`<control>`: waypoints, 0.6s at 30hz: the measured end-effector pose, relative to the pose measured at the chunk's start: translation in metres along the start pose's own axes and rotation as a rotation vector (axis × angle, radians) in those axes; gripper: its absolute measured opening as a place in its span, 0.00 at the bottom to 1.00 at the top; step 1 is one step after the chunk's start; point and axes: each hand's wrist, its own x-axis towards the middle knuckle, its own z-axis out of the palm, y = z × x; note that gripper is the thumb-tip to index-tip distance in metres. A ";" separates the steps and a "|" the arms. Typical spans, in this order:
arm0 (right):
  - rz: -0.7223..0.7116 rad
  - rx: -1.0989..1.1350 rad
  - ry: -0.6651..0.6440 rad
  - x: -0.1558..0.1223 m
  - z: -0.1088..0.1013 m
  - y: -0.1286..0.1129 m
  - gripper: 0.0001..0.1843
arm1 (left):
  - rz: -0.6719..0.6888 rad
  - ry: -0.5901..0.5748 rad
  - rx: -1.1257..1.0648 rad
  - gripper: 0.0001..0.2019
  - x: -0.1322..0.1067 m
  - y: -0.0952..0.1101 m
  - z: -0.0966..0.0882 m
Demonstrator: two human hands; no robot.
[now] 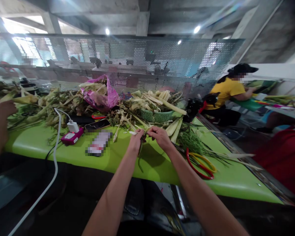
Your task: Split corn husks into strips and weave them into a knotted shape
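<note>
Close together above the front of the green tabletop, my left hand (137, 138) and my right hand (159, 135) both pinch a thin pale green plant stalk (145, 130). Some darker stem ends hang below my left fingers. My fingers partly cover the stalk, so its full length is hidden. Just beyond them stands a green plastic basket (157, 116) heaped with pale, husk-like plant strips (159, 98). Broad pale strips (174, 128) lie right of my right hand, beside feathery green leaves (190, 141).
Red-handled and yellow-handled scissors or shears (201, 164) lie at right. At left are a phone (99, 143), a darker phone (97, 124), a purple power socket (72, 136) with a white cable, and a pink bag (102, 95). Another person's hand (1, 121) reaches in; a yellow-shirted person (227, 91) sits far right.
</note>
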 end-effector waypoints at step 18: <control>0.114 0.249 0.132 0.000 -0.007 0.000 0.13 | -0.008 -0.164 0.077 0.13 -0.003 0.002 -0.002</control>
